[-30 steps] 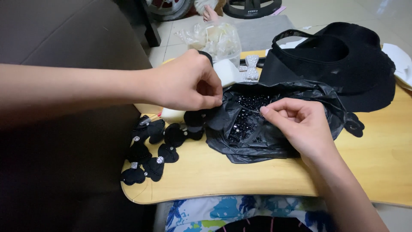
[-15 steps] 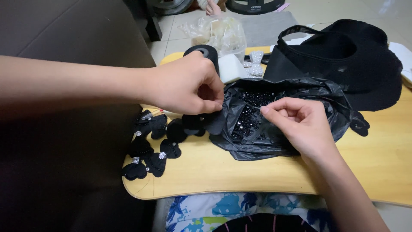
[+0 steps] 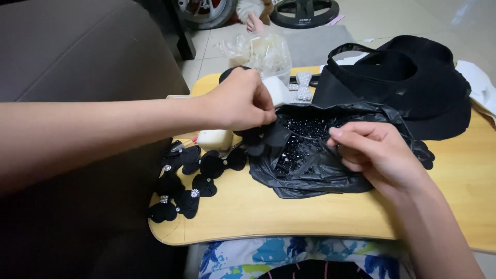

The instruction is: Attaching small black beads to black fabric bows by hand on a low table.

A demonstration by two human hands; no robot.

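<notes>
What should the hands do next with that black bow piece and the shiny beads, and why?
Probably the right hand should pick one bead from the black bag: its fingertips rest at the bag's open edge, and the left hand holds a black bow piece beside it.

Plastic bag (image 3: 310, 160) at tabletop (image 3: 289, 212) centre, beads (image 3: 297, 142) in it. Fabric bows (image 3: 191, 175) along left edge. Cloth bag (image 3: 408, 77) at far right corner.

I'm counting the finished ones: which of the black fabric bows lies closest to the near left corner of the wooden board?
The black bow at the bottom of the cluster, with a pale stud above it. The other bows lie farther up the wooden board, toward the left hand.
</notes>
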